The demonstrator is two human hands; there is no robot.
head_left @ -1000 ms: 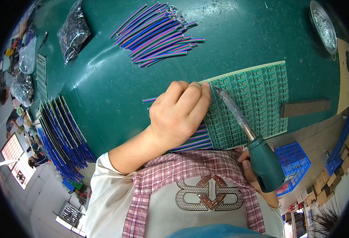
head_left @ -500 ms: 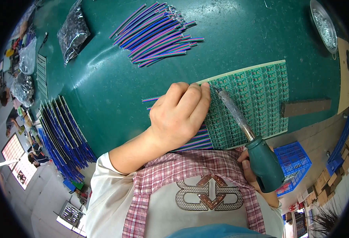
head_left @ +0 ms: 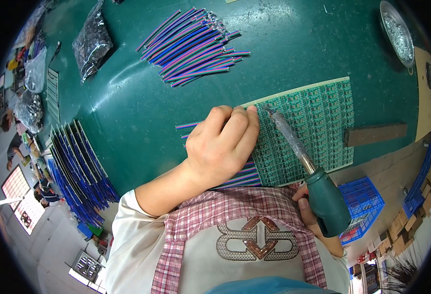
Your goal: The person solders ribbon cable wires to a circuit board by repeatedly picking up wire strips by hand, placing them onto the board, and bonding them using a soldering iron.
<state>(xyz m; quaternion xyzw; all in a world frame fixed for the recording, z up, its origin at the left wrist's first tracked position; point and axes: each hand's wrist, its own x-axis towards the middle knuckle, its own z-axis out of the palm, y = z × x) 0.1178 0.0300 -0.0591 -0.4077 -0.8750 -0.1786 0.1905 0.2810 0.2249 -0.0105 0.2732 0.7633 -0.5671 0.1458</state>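
Left hand (head_left: 223,147) curled, pinning striped wires (head_left: 240,176) at green board's (head_left: 318,122) left edge; right hand (head_left: 306,208) gripping soldering iron (head_left: 308,171); open table (head_left: 142,103) beyond.

Green work table (head_left: 127,117) carries everything. Landmark: green circuit panel (head_left: 318,127), lying flat near table's front edge. Just right of panel: brown rectangular block (head_left: 375,134). Left of panel, touching its edge: multicoloured ribbon-cable pieces (head_left: 188,126), partly hidden. Beyond panel, up-left: fanned pile of cut ribbon cables (head_left: 191,46). Far left of that: dark plastic bag (head_left: 92,41). Well left of panel, at table edge: row of blue strips (head_left: 78,171). Beyond panel, up-right: metal dish w/ silvery bits (head_left: 397,30).
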